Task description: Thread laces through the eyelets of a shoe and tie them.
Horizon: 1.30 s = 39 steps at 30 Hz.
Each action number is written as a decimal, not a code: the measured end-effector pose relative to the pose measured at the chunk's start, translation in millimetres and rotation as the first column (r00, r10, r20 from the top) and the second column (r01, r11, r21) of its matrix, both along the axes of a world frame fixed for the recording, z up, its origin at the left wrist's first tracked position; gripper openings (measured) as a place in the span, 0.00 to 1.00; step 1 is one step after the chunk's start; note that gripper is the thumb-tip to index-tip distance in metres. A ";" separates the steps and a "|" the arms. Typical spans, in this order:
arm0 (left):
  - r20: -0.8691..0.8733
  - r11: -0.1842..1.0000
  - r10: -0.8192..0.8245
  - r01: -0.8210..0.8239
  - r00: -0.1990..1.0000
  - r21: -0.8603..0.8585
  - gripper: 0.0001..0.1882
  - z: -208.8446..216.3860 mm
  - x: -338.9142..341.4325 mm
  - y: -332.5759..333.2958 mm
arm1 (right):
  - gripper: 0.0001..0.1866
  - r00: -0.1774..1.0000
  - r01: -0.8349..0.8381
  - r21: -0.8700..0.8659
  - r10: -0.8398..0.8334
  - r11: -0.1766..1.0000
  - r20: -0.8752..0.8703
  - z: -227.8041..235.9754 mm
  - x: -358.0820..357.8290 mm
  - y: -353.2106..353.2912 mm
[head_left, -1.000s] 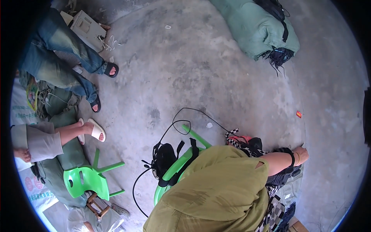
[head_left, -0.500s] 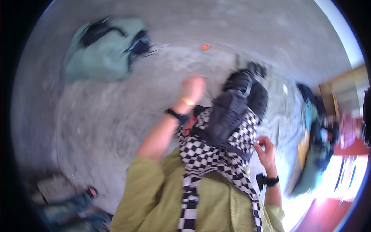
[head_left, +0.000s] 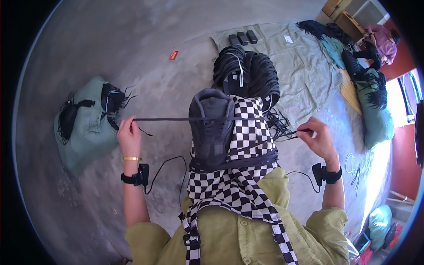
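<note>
A dark grey shoe upper (head_left: 211,132) rests on my lap over a black-and-white checkered apron (head_left: 249,132). Level across it runs a dark shoelace (head_left: 172,119), pulled straight from the left. My left hand (head_left: 129,131) pinches one end of that lace, with a short tail hanging below the fingers. On the other side my right hand (head_left: 319,138) has thumb and finger closed on a dark lace; whether it is the same one I cannot tell. More laces (head_left: 260,164) lie across my lap below the upper.
Beyond my knees are stacked black shoe uppers (head_left: 263,75) and loose laces (head_left: 279,123). Three black blocks (head_left: 242,39) sit on a grey-green cloth (head_left: 296,66). Stuffed green sacks (head_left: 90,128) lie left and far right. A red packet (head_left: 173,55) is on the floor; another person (head_left: 382,42) sits at the far right.
My view has swung right. Both hands, earlier near the upper and blurred, are now spread wide apart. A lace now stretches straight over the upper, which shows more upright.
</note>
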<state>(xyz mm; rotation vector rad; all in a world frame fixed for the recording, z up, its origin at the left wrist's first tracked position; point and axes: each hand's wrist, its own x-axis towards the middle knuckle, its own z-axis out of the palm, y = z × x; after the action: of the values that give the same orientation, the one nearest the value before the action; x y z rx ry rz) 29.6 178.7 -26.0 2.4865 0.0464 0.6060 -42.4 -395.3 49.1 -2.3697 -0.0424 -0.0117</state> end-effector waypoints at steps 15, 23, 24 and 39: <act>-0.166 0.891 -0.248 0.157 0.954 -0.426 0.09 -50.1 40.8 -86.6 | 0.15 0.944 -0.264 -0.212 0.297 0.941 0.144 -60.7 56.2 138.7; -0.132 0.707 -0.376 0.192 0.917 -0.681 0.13 -66.6 58.1 -136.7 | 0.12 0.961 -0.236 0.065 0.222 0.970 0.166 -58.4 56.2 139.5; -0.131 0.707 -0.380 0.196 0.916 -0.679 0.13 -60.1 52.0 -144.8 | 0.12 0.961 -0.231 0.067 0.217 0.971 0.168 -58.8 54.7 137.8; 0.065 0.980 -0.197 0.198 0.978 -0.021 0.10 -16.6 42.7 -39.1 | 0.16 0.872 0.066 -0.122 0.002 0.990 0.489 -30.5 59.7 48.0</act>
<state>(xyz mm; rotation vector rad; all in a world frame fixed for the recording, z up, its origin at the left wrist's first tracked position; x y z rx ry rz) 72.4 139.6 -42.6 2.4069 -0.2130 0.5941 17.2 -347.3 18.7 -2.4433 -0.2550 -0.6464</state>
